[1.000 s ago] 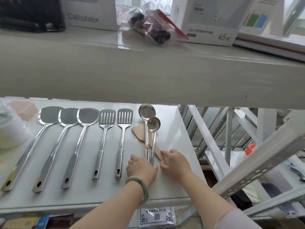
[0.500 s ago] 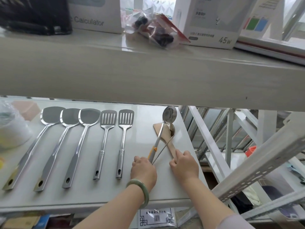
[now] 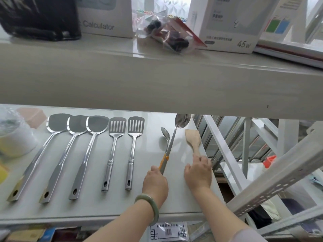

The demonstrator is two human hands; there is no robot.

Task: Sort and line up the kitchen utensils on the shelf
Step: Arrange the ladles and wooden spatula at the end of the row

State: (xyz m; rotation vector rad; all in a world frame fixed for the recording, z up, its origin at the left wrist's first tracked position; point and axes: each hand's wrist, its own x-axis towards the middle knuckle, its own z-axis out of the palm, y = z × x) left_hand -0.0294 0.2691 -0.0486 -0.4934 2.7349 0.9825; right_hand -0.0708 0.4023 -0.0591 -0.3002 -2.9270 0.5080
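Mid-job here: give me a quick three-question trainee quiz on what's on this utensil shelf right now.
1. True or false: the right hand holds the wooden spatula by its handle.
2. How many slotted turners lie in the row? A) one B) two C) four
3. Fill in: the left hand grips the handles of two metal ____, a large spoon and a small spoon.

Key:
1. True. The fingers close on the handle's end, and the blade points to the back of the shelf.
2. B. They lie right of three solid turners.
3. Spoons. Their handles cross just above the hand.
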